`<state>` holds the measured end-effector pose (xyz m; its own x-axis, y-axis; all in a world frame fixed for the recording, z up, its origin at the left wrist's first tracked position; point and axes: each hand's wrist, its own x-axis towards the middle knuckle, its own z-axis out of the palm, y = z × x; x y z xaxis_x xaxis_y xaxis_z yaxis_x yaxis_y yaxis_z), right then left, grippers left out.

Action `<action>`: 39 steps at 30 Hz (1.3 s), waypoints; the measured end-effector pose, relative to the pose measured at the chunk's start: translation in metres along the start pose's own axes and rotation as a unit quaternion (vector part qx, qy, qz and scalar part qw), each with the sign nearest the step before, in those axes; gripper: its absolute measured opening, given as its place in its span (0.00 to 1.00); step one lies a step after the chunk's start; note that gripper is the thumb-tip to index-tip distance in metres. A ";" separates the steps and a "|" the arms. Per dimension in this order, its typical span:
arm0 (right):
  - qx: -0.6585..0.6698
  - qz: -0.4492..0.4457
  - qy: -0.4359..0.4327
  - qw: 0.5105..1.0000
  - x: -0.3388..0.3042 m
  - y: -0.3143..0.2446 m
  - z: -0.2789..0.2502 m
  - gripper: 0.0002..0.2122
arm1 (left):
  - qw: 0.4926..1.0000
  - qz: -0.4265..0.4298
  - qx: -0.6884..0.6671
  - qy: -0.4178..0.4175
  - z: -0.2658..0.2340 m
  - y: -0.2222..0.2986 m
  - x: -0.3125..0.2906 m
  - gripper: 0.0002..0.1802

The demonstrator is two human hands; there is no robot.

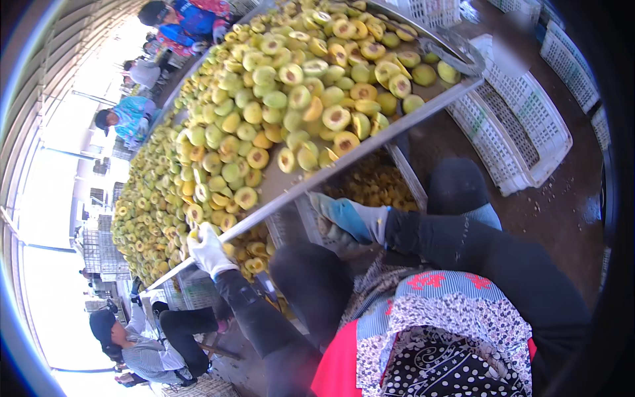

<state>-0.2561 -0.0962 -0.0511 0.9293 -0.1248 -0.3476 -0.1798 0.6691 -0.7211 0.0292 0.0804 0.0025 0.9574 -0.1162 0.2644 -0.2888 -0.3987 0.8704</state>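
Note:
A metal-rimmed table [291, 180] is heaped with yellow-green fruit halves [264, 86], many showing brown pit hollows; they look like peaches or apricots. At the near rim, to the left, my left hand [210, 251] in a white glove has its fingers closed at the edge of the pile. A bit of yellow fruit shows at its fingertips. My right hand [350, 218], in a blue and grey glove, is below the rim, over the space between my knees and the table. Its fingers are curled in; what they hold, if anything, I cannot make out.
Under the table, more cut yellow fruit [377, 178] lies in containers. White plastic crates [516, 126] stand on the wet floor at the right. A person in a striped top [149, 360] sits at the lower left, and others work along the table's far side.

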 end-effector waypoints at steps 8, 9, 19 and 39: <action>-0.173 -0.006 0.112 0.978 -0.014 -0.007 0.007 0.28 | 0.836 0.136 0.458 -0.271 0.098 0.025 -0.004 0.29; -0.160 0.023 0.100 0.982 -0.013 -0.007 0.004 0.28 | 0.848 0.082 0.434 -0.291 0.102 0.041 -0.009 0.27; -0.127 -0.126 0.119 0.977 -0.017 0.020 0.022 0.28 | 0.941 -0.080 -0.126 -0.303 0.119 0.050 -0.012 0.12; -0.320 -0.259 0.213 0.886 0.030 -0.035 0.002 0.20 | 0.911 0.113 -0.302 -0.257 0.138 0.079 -0.118 0.24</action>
<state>-0.2211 -0.1220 -0.0351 0.7589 -0.6504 0.0328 -0.0380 -0.0945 -0.9948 -0.1059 -0.0633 -0.0175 0.7034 -0.6059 0.3716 -0.2801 0.2442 0.9284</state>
